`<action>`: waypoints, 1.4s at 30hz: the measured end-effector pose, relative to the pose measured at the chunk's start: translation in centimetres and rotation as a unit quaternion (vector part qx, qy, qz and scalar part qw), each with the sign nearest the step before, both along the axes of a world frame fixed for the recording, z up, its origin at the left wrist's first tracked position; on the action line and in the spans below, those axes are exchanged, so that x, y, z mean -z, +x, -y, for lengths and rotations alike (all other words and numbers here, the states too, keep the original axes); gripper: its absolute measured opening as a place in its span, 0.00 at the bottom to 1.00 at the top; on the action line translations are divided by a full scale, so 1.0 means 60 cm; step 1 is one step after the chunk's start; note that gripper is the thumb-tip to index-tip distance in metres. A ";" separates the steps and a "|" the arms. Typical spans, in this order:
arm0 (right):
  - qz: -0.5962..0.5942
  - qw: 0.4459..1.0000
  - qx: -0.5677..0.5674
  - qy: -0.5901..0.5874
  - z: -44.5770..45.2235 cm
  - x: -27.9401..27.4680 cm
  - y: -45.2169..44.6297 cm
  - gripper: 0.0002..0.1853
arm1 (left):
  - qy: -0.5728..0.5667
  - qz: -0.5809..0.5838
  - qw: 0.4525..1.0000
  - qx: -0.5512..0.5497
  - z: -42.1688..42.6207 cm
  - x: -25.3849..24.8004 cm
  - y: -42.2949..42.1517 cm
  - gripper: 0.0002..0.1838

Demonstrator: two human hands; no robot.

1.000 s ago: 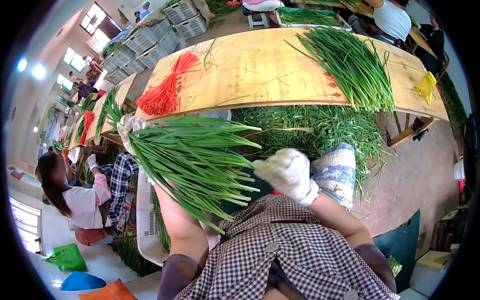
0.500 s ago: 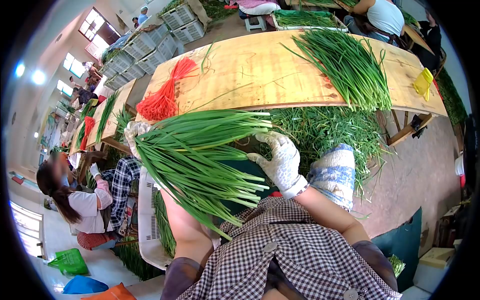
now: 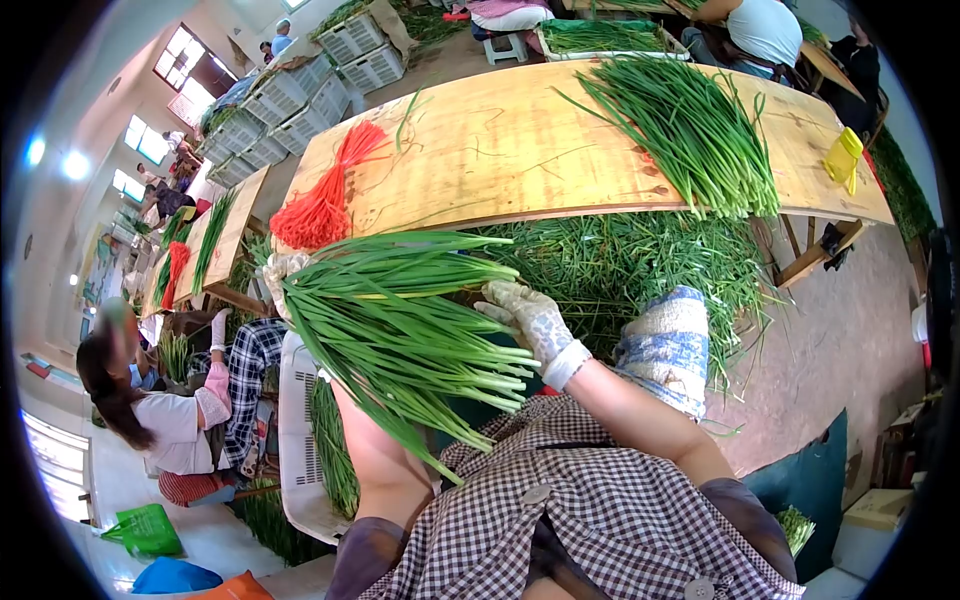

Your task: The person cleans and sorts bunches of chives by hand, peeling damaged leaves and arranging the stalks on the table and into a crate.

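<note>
A large loose bunch of garlic chives (image 3: 400,325) spreads in front of me, leaf side to the left, pale stem ends to the right. My left hand (image 3: 283,280), in a patterned glove, is closed around its leafy end and partly hidden by the leaves. My right hand (image 3: 532,325), gloved too, has its fingers drawn together at the middle stem ends, which they cover. Beyond the bunch, a bundle of red ties (image 3: 318,205) lies on the wooden table (image 3: 480,150). A thick pile of chives (image 3: 690,140) rests on the table's right part.
Cut greens (image 3: 650,265) are heaped under the table edge. A white crate (image 3: 305,440) holding chives stands at my left. A yellow object (image 3: 845,160) sits at the table's right end. A person (image 3: 170,420) sits to the left; stacked crates (image 3: 285,100) stand behind.
My right hand has moved left and its fingers have come together on the middle stems. My left hand still grips the leafy end, shifted slightly right.
</note>
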State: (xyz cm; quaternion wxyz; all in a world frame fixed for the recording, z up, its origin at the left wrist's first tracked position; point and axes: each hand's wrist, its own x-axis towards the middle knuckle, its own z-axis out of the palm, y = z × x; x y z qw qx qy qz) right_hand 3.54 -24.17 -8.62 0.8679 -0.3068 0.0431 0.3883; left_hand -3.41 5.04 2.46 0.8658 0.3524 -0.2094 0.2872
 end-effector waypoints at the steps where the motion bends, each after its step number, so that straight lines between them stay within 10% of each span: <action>1: 0.004 1.000 -0.026 -0.009 -0.003 0.002 0.009 0.18 | 0.002 -0.002 1.000 0.002 0.001 0.001 0.002 0.13; 8: 0.033 0.982 -0.184 -0.022 -0.008 -0.014 0.035 0.21 | 0.001 -0.010 1.000 0.008 0.005 -0.003 0.009 0.13; 18: 0.228 0.961 -0.124 0.099 0.061 -0.038 0.071 0.18 | -0.008 -0.055 0.998 -0.013 0.015 -0.003 0.019 0.13; 25: 0.137 0.951 0.082 0.263 0.205 0.049 0.157 0.04 | -0.016 -0.060 0.992 -0.109 0.016 -0.019 0.025 0.10; 26: 0.132 0.946 0.156 0.252 0.226 0.068 0.180 0.05 | -0.024 -0.066 0.990 -0.124 0.000 -0.012 0.026 0.10; 28: 0.313 0.926 0.117 -0.178 0.250 0.121 0.210 0.08 | -0.034 -0.071 0.987 -0.141 -0.006 -0.007 0.028 0.10; 30: 0.475 0.768 0.052 -0.426 0.229 0.147 0.204 0.25 | -0.047 -0.096 0.978 -0.179 0.006 -0.013 0.033 0.11; 33: 0.454 0.832 0.020 -0.318 0.131 0.005 0.098 0.23 | -0.065 -0.072 0.987 -0.131 0.003 -0.008 0.046 0.12; 37: 0.547 0.733 -0.163 -0.369 0.085 -0.016 0.081 0.14 | -0.030 -0.047 0.997 -0.053 0.031 -0.022 0.031 0.12; 38: 0.384 0.908 -0.106 -0.131 0.087 0.028 0.088 0.10 | -0.024 -0.066 0.996 -0.046 0.031 -0.025 0.026 0.13; 42: 0.285 0.954 0.061 -0.068 0.198 0.064 0.183 0.12 | -0.039 -0.098 0.989 -0.104 0.002 -0.033 0.003 0.12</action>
